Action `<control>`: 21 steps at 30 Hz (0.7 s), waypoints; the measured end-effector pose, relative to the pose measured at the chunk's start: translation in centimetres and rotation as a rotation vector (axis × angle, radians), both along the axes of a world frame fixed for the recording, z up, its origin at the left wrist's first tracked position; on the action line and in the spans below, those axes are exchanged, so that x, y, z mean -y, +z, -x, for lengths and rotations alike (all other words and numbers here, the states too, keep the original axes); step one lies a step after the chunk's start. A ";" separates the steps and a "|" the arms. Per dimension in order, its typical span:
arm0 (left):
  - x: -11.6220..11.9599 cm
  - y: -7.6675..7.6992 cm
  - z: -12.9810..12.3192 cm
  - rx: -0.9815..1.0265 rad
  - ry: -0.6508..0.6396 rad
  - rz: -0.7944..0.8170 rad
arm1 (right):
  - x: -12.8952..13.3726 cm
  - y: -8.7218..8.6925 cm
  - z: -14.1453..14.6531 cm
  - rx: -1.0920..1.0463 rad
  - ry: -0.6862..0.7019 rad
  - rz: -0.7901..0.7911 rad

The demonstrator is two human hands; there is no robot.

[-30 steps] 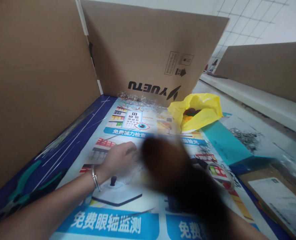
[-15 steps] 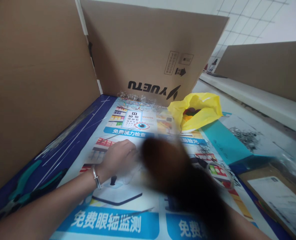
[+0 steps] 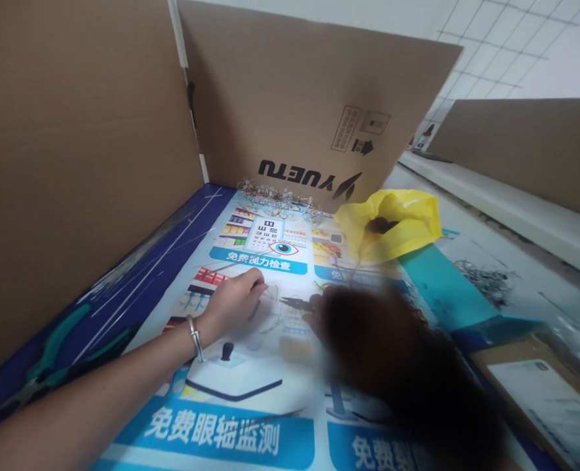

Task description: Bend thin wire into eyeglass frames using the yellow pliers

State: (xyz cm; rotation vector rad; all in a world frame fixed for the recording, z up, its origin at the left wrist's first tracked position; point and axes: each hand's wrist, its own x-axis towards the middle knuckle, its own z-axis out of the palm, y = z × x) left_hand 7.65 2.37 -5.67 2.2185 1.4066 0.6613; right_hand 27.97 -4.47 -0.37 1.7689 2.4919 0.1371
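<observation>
- A cardboard panel [image 3: 74,163] stands upright along the left side.
- Near left, pliers with teal handles [image 3: 54,347] lie with the handles spread on the blue surface [image 3: 204,209]; the forearm partly hides them.
- Beyond them, thin pale strands [image 3: 116,278] are strewn along the foot of the left panel.
- The left hand [image 3: 235,304], a silver bracelet [image 3: 195,339] on its wrist, is over the middle of the printed sheet [image 3: 294,373]. Its thumb and fingers are pinched together on a fine bent wire [image 3: 274,294], which projects to the right from the fingertips.
- At the far side, a second cardboard panel [image 3: 294,91] bears upside-down YUETU lettering; a tangle of wire bits [image 3: 274,194] lies along its foot.
- Right of the left hand, slim dark pliers [image 3: 297,304] point left, their tips near the bent wire.
- The right hand [image 3: 339,320] is clamped on these slim pliers; a dark blur hides much of it, so I cannot tell how every finger lies.
- Farther right, a crumpled yellow bag [image 3: 412,226] sits open, beside a turquoise folder-like piece [image 3: 441,288] and a dark wire heap [image 3: 486,281].
- Near right lies a brown package [image 3: 498,350] with a white label [image 3: 545,392].
</observation>
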 end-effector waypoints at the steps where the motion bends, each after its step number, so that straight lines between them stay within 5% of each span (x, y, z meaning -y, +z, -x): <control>1: -0.1 0.0 0.1 0.040 0.019 0.012 | 0.0 -0.1 -0.2 0.004 -0.019 -0.004; 17: 0.4 -0.4 -0.4 0.270 0.044 0.081 | -0.6 -2.1 -1.3 -0.093 -0.075 0.064; 21: 0.2 -0.7 -0.2 0.238 0.010 -0.035 | -0.5 -2.5 -1.4 -0.058 -0.087 0.026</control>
